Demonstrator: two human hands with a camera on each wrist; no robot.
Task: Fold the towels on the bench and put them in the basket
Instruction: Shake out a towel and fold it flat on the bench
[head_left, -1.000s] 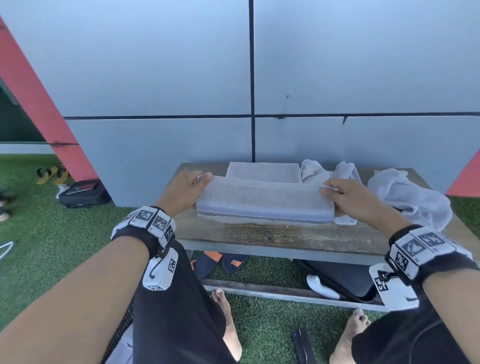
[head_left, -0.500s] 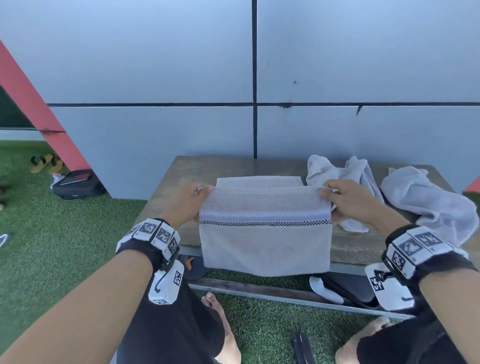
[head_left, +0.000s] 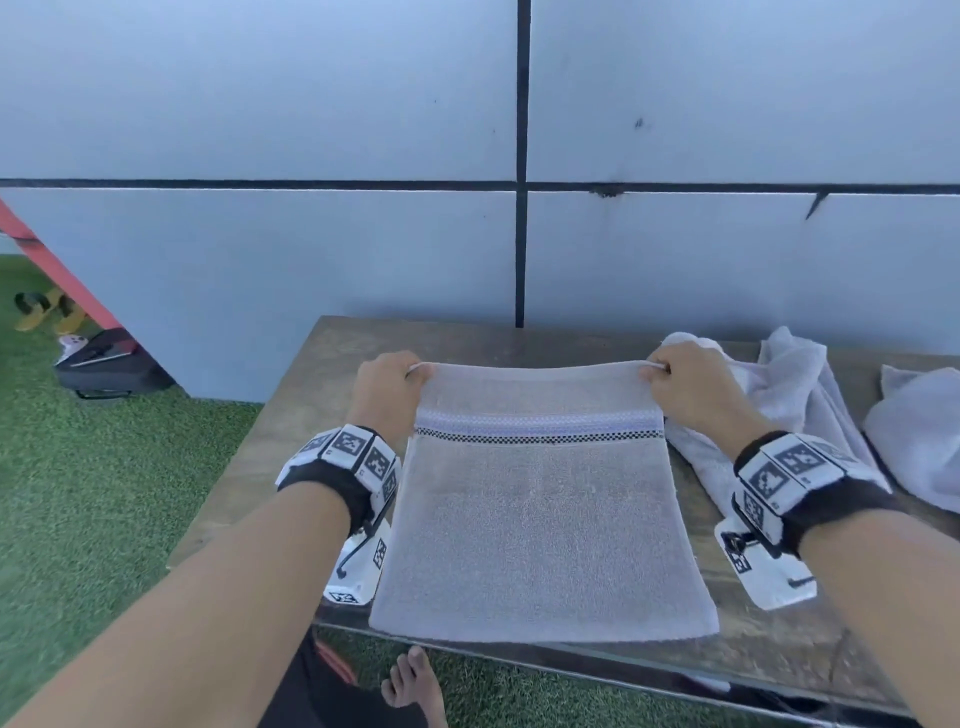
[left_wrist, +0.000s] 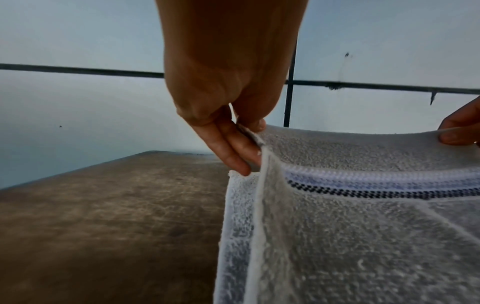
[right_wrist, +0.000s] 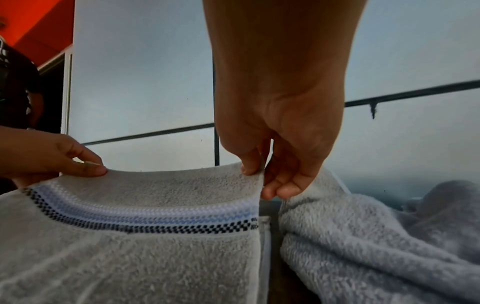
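The towel (head_left: 540, 525) hangs at the table (head_left: 291, 415) centre, our left hand (head_left: 387, 387) and right hand (head_left: 685, 389) each pinching a top corner. Folding seems just begun; crumpled towels (head_left: 779, 395) wait at 2 o'clock, no basket visible.

We've got the grey towel (head_left: 540, 519) stretched taut over the wooden bench (head_left: 270, 457), doubled, its top edge lifted clear and its lower edge reaching the bench's near edge, with a pale blue band and a black checkered stripe running across near the top. Just to its right we see a crumpled pale towel (head_left: 779, 395) heaped on the bench, and another rumpled towel (head_left: 919, 436) further right.
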